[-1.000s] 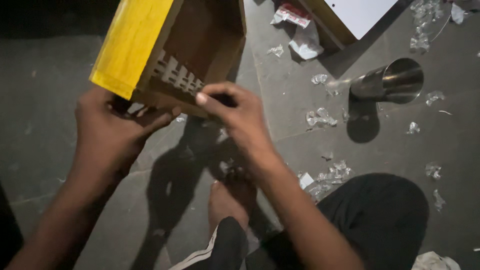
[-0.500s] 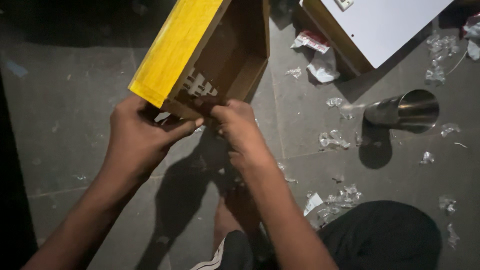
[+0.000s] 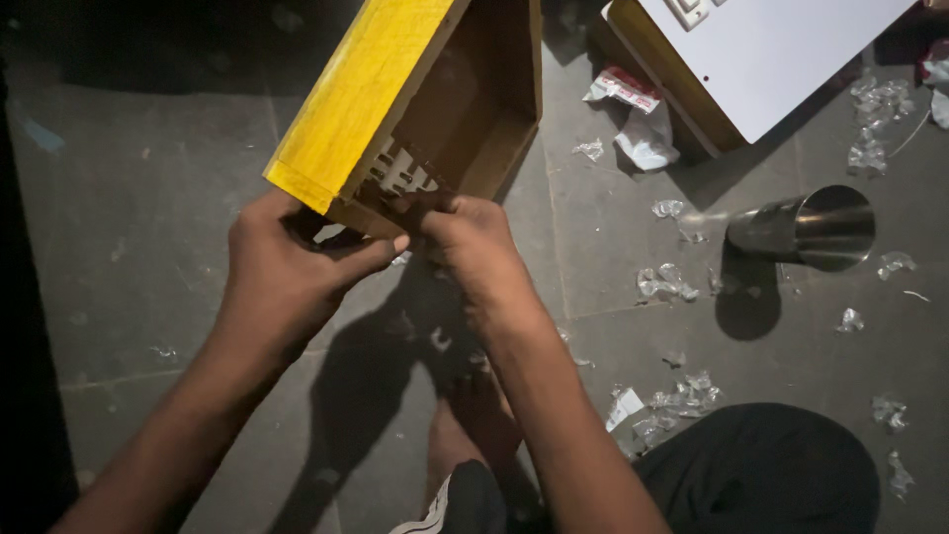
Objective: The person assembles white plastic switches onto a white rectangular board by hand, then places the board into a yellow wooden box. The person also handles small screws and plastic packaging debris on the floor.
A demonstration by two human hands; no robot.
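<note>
An open wooden box (image 3: 450, 104) with a yellow outer side is held up over the grey stone floor, its hollow facing me. A row of white slotted parts (image 3: 400, 173) sits at its near inner edge. My left hand (image 3: 287, 272) grips the box's near corner from below, thumb stretched along the edge. My right hand (image 3: 474, 242) is closed on the near rim beside the white parts, fingertips curled into the box. What the fingertips pinch is hidden.
A steel tumbler (image 3: 806, 229) lies on its side to the right. A second wooden box with a white switch plate (image 3: 776, 49) rests at the top right. Crumpled wrappers (image 3: 633, 119) and clear plastic scraps (image 3: 672, 282) litter the floor. My foot (image 3: 474, 425) and dark-clothed knee (image 3: 761, 465) are below.
The box and both hands have shifted right and slightly down in view. My right hand has curled from flat fingers on the rim to a closed grip at the white parts.
</note>
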